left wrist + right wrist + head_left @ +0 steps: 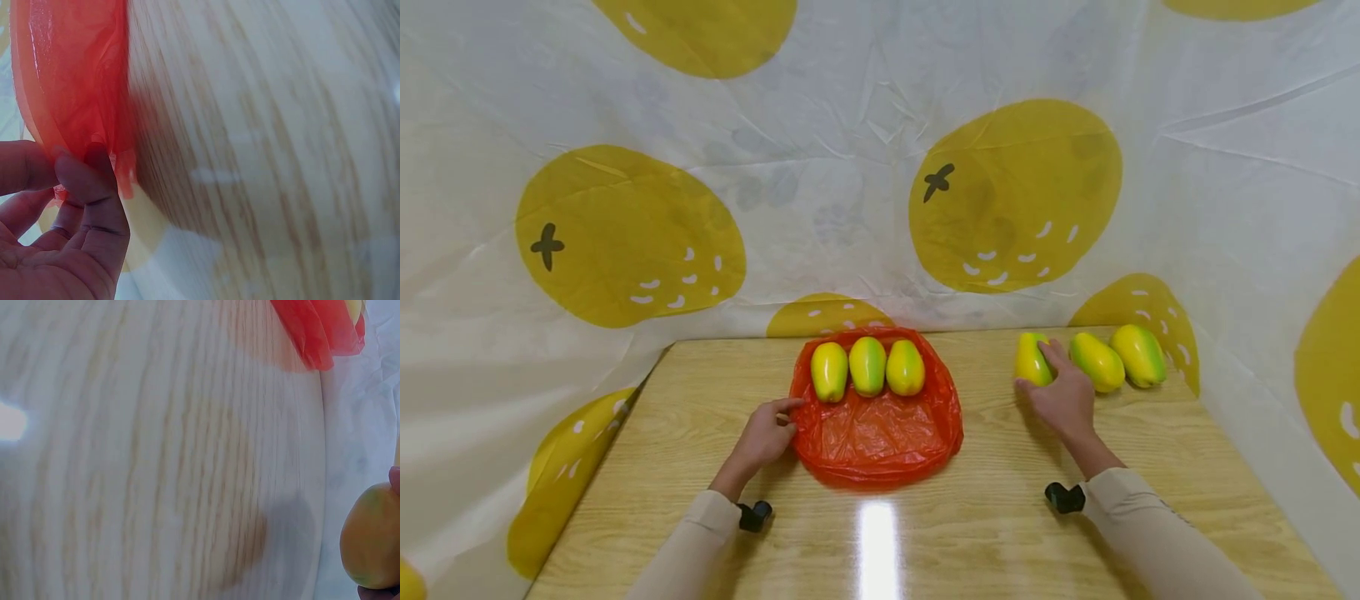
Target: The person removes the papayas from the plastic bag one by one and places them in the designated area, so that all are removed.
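Observation:
A red plastic bag (880,429) lies spread with its mouth rolled open. Three yellow-green papayas (867,367) sit side by side in its far part. At the bag's left rim, my left hand (766,433) pinches the thin red plastic between thumb and fingers, seen close in the left wrist view beside the bag's edge (75,81). On the right, my right hand (1063,396) grips a papaya (1030,358), thumb on the near side and fingers over the top. The right wrist view catches this papaya (372,540) at its edge, with fingertips at both ends.
Two more papayas, one (1097,362) beside my right hand and another (1138,356) farther right, lie near the back edge of the wooden table (992,517). Behind it hangs a white cloth (835,225) printed with large yellow fruit.

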Demonstrator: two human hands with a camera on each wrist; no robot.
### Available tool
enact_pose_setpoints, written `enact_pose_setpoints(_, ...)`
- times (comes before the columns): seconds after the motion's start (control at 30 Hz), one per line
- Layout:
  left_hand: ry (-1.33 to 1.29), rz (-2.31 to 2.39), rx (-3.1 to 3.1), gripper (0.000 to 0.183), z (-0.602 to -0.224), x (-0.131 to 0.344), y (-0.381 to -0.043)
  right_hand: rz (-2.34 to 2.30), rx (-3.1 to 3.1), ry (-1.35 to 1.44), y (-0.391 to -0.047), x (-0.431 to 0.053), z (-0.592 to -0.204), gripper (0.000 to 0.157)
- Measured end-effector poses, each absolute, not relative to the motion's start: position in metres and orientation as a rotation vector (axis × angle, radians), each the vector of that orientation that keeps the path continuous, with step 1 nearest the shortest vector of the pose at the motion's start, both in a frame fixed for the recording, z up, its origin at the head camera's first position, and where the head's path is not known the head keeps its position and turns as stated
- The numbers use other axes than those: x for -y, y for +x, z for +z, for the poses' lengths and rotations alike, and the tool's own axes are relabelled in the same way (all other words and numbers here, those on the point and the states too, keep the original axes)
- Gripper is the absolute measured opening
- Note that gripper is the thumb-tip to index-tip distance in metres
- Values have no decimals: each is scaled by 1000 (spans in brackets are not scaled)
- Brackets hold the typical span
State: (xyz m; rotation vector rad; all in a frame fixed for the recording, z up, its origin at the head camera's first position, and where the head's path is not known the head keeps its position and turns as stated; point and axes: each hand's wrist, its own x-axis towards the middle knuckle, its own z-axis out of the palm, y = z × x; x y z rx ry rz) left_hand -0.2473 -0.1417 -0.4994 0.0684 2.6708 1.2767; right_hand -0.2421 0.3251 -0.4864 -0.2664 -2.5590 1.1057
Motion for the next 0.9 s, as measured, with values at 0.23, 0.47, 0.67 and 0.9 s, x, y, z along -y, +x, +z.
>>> enact_pose_setpoints(0.23,73,1280,-2669,49,-500,143,-247,1096,2557,-272,-247,-330,-488,76)
enact_pose_setpoints(0.47,50,1288,-2659,50,-501,144,-248,1101,2537,-261,-251,-335,-488,76)
enact_pose_setpoints(0.67,47,1294,-2652,49,-502,144,-248,1080,2541,-258,-252,-338,-489,75)
enact_pose_setpoints(0.9,39,1290,-2651,49,-502,145,-247,1077,2560,-264,-255,-340,-491,75)
